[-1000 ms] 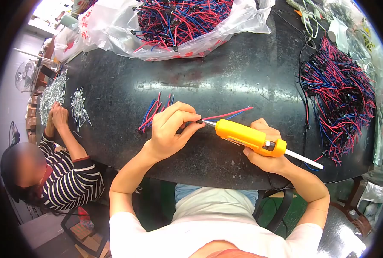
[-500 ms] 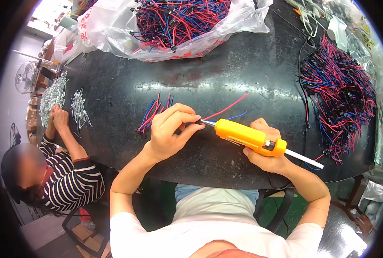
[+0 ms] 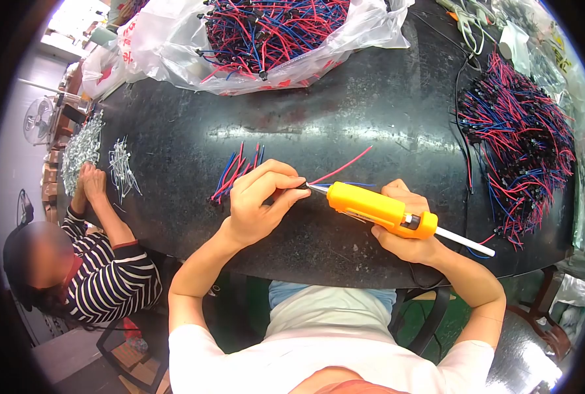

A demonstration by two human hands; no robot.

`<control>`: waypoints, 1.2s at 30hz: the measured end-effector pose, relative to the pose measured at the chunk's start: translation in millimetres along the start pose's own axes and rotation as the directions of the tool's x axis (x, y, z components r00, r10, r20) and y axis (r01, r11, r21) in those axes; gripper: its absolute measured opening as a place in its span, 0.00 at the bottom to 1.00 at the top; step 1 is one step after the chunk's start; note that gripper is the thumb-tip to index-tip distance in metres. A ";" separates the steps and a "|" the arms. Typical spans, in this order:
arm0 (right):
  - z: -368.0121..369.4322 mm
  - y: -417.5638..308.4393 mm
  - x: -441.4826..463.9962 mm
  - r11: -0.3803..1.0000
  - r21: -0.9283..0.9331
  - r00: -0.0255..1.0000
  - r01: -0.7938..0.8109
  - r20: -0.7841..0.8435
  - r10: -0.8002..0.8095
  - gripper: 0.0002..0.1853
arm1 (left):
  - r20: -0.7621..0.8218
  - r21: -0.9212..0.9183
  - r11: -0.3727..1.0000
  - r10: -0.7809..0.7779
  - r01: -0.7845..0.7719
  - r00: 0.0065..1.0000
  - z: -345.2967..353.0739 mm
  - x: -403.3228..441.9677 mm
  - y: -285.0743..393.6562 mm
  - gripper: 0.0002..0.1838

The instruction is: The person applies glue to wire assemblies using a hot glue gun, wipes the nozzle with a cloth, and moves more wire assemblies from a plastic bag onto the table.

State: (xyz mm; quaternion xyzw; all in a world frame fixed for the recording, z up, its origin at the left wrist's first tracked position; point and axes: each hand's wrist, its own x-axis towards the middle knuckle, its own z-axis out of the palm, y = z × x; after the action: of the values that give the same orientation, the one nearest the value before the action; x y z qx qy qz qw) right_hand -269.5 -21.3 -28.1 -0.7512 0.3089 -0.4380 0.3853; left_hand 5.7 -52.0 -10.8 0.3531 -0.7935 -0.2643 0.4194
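My left hand (image 3: 263,200) pinches a small black connector (image 3: 303,186) with a red wire (image 3: 342,165) and a blue wire running out to the right. In my right hand (image 3: 404,223) is a yellow hot glue gun (image 3: 368,205), with a white glue stick (image 3: 464,241) poking from its back end. The gun's nozzle (image 3: 317,189) points left and meets the connector at my left fingertips; whether glue is coming out is too small to see. Just behind my left hand lies a small bunch of red and blue wired connectors (image 3: 230,176).
A clear plastic bag (image 3: 168,52) of red and blue wired parts lies at the back. At right is a large pile of similar wires (image 3: 519,144), beside a black cable (image 3: 463,125). At left a co-worker in a striped top (image 3: 112,279) handles whitish parts (image 3: 81,141).
The wires on the held connector have shifted slightly, the blue one now lying closer to the gun. Both hands and the glue gun stay almost in place.
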 end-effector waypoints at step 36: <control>0.2 -0.5 -1.7 0.999 0.024 0.999 0.024 -0.032 -0.023 0.09 | -0.067 0.081 0.995 0.056 -0.050 0.996 2.4 -1.7 3.4 0.07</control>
State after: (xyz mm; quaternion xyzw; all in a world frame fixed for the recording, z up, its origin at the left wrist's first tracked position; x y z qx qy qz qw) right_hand -270.0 -19.6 -28.4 -0.7429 0.3006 -0.4582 0.3844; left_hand 3.2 -48.3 -10.3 0.3572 -0.7974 -0.2091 0.4392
